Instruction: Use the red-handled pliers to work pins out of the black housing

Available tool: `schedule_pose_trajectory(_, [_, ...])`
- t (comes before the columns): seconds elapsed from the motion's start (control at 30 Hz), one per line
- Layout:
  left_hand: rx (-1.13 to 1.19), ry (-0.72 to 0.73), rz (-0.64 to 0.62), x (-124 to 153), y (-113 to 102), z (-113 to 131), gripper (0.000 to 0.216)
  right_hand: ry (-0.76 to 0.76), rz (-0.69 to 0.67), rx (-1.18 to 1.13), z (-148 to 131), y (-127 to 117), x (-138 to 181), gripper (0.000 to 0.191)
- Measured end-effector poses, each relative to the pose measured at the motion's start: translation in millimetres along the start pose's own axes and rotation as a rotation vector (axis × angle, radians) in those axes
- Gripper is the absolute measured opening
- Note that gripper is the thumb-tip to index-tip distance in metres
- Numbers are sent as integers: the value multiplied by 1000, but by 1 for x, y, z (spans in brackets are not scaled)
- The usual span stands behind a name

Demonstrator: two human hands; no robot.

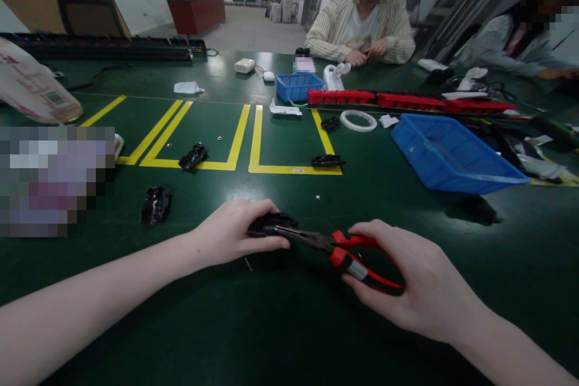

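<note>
Between its thumb and fingers, my left hand (pixel 244 226) grips a small black plastic part (pixel 286 218) just above the green table. Red-handled needle-nose pliers (pixel 346 253) are in my right hand (pixel 402 271), fingers wrapped round the grips. The plier jaws point left and reach onto the black part by my left thumb; whether they pinch it I cannot tell. A similar black part (pixel 156 204) lies left of my left hand. Others rest on the yellow tape, one black piece (pixel 193 157) in the middle left and another (pixel 327 160) ahead.
Yellow tape marks (pixel 196 163) line the green table. A tilted blue bin (pixel 456 154) stands at right, a smaller blue bin (pixel 298 85) farther back. Red strips (pixel 407 101) and a tape roll (pixel 358 120) lie beyond. A person (pixel 362 27) sits opposite; another is at far right.
</note>
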State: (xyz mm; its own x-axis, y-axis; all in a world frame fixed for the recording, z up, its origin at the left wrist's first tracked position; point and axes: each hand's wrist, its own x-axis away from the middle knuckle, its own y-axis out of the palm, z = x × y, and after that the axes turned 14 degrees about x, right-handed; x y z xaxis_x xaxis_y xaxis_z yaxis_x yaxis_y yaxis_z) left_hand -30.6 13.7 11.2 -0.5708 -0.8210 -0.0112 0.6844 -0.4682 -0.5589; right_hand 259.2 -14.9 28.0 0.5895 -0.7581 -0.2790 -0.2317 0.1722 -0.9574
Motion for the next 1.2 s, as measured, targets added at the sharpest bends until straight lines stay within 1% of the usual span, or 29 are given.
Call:
schedule_pose_trajectory(0.1, [-38, 0, 2, 0, 0, 1, 35, -9, -7, -30, 0, 3, 0, 44])
schedule_pose_trajectory(0.27, [-68, 59, 25, 0, 0, 0, 32, 21, -103, -74, -1, 6, -2, 39])
schedule_pose_trajectory(0.37, [-113, 95, 30, 0, 0, -2, 32, 30, -127, -95, -1, 6, -4, 37])
schedule_pose_trajectory(0.5, [-154, 131, 24, 0, 0, -5, 37, 10, -95, -84, 0, 6, -3, 38])
schedule_pose_trajectory(0.7, [-157, 103, -10, 0, -1, -6, 40, -35, -22, -31, 3, 9, 0, 38])
schedule_pose_trajectory(0.93, [-117, 171, 54, 0, 1, -8, 39, -70, 30, -1, 4, 9, -1, 39])
schedule_pose_trajectory(1.07, [-107, 178, 67, 2, 0, -9, 40, -76, 44, 11, 4, 8, 0, 40])
schedule_pose_trajectory(1.2, [-72, 146, 18, 2, -1, -7, 40, -99, 68, 43, 5, 8, 2, 42])
